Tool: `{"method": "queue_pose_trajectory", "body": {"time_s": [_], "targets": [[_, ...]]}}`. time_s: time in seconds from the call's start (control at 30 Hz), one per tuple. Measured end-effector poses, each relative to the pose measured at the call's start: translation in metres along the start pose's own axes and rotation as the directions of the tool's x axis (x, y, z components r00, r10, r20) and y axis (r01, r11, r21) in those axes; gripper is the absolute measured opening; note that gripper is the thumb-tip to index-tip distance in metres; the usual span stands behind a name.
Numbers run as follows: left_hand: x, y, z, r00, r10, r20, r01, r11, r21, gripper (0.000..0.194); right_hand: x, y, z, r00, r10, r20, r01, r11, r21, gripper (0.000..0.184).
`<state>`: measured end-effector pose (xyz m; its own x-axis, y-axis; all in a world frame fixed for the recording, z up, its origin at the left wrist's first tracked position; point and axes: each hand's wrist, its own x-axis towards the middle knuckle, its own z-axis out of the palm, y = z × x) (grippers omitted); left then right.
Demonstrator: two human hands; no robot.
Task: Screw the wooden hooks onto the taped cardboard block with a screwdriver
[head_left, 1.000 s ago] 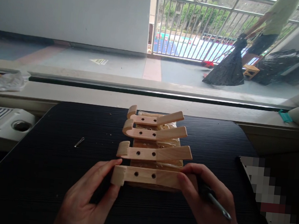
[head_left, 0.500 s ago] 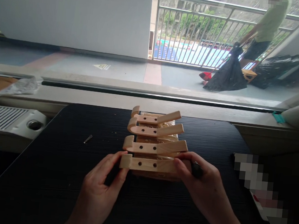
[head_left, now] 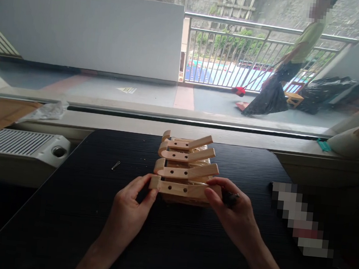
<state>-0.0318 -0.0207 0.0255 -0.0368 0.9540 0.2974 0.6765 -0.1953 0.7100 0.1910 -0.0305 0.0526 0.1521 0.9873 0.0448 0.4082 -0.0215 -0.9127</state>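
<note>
Several pale wooden hooks lie in a row across a wooden board point(head_left: 183, 199) on a black ribbed table point(head_left: 64, 208). The nearest hook point(head_left: 179, 188) has two screw holes. My left hand point(head_left: 129, 214) pinches its curled left end between thumb and forefinger. My right hand point(head_left: 233, 213) holds its right end with the fingertips and also keeps a dark screwdriver point(head_left: 231, 198) in the palm. The other hooks point(head_left: 185, 172) lie beyond, untouched.
A small screw point(head_left: 116, 165) lies on the table to the left. A white vented unit point(head_left: 22, 147) sits at the left, a blurred-out item point(head_left: 298, 218) at the right. Beyond the window sill a person with a broom point(head_left: 298, 48) stands outside by black bags.
The view has tilted up and pulled back. Both hands stay on the nearest hook. The person outside has moved left along the railing.
</note>
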Motion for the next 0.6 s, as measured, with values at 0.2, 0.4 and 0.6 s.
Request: {"method": "queue_pose_trajectory", "body": {"time_s": [0.2, 0.4, 0.6], "targets": [[0.002, 0.003, 0.004, 1.000, -0.017, -0.016, 0.016, 1.000, -0.023, 0.027, 0.006, 0.006, -0.001, 0.998, -0.034, 0.043, 0.037, 0.997, -0.065, 0.017], [-0.004, 0.000, -0.015, 0.995, -0.066, 0.081, 0.072, 0.995, -0.068, 0.038, 0.010, 0.000, -0.005, 0.996, -0.025, 0.090, 0.041, 0.983, -0.181, 0.018], [0.033, -0.044, -0.024, 0.891, -0.232, -0.389, 0.311, 0.938, 0.151, 0.032, 0.011, 0.003, -0.004, 0.998, -0.009, 0.062, 0.025, 0.963, -0.268, 0.024]]}}
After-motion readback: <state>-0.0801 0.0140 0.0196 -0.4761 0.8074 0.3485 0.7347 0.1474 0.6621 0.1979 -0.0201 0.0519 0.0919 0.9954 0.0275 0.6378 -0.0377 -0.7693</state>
